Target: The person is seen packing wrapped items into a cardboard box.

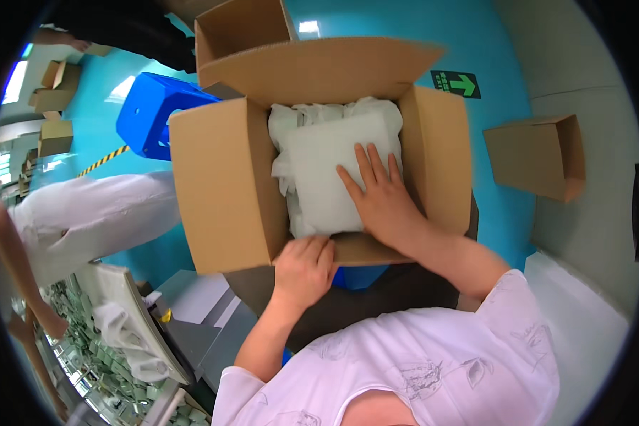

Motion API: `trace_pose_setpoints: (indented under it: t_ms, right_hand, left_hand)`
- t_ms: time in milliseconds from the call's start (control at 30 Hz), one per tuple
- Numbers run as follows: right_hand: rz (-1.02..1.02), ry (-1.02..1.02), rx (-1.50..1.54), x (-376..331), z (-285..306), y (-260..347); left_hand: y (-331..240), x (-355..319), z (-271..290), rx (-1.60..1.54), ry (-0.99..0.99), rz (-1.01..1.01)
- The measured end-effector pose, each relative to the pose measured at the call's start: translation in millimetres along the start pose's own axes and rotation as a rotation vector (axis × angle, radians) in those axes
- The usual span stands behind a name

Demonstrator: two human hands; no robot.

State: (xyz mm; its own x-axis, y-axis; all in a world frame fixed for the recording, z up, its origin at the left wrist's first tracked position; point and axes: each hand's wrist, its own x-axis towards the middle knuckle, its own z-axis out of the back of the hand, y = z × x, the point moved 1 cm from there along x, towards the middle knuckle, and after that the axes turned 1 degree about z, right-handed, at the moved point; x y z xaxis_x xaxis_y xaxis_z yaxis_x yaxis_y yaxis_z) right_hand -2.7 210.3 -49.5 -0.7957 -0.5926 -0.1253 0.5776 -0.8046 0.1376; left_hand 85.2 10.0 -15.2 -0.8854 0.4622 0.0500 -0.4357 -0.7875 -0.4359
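Glossy turquoise flooring lay behind the work, meeting a pale wall at two o'clock, taking the view's top as twelve and the corrugated cardboard carton as centre. The right hand had its fingers spread and relaxed, the palm flat on the white foam sheet, toward three o'clock, presumably to press it level. The left hand had its fingers curled over the carton's near rim at seven o'clock, apparently grasping it, likely to brace the carton against that push.

The foam sheet sat inside the carton, on or among thin white wrapping that bulged around its edges, probably as cushioning; whatever lay beneath was hidden. The far flap at twelve, left flap at nine and right flap at three were folded outward, which left the mouth clear for the hands.

Farther out, a blue plastic stool stood at ten, a smaller carton at three, and a co-worker in white at nine.
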Motion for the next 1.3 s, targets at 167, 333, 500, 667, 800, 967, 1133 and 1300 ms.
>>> trace_pose_setpoints:
  t_ms: [167, 333, 500, 667, 800, 967, 1133, 1300]
  right_hand:
    - [0.001, 0.159, -0.065, 3.9, 21.8, 10.9]
    - [-0.045, 0.12, 0.032, 8.2, 19.8, 12.8]
    - [-0.078, 0.017, -0.063, 14.0, 7.7, 31.1]
    - [-0.07, 0.041, -0.036, 10.0, 12.3, 35.8]
    - [-0.072, -0.031, 0.04, 4.1, 0.6, 30.9]
    - [-0.292, -0.085, 0.186, 1.3, -1.5, 22.4]
    - [-0.18, -0.236, 0.235, 11.5, 12.5, 18.8]
    - [-0.233, -0.031, 0.218, 10.3, 11.0, 17.7]
  left_hand:
    - [-0.2, -11.0, -1.3, 0.043, -0.132, -0.019]
    - [-0.6, -7.4, -3.5, 0.089, -0.154, -0.012]
    - [-4.2, -9.9, 11.9, 0.093, -0.136, 0.039]
    - [-4.3, -2.2, 6.9, 0.143, 0.038, 0.105]
    - [-9.6, 14.9, 8.2, 0.205, 0.348, 0.191]
    - [-2.4, 25.3, -2.5, 0.172, 0.405, 0.215]
    - [-6.9, 25.2, 11.3, 0.229, 0.262, 0.224]
    - [-6.0, 35.3, 8.3, 0.19, 0.365, 0.294]
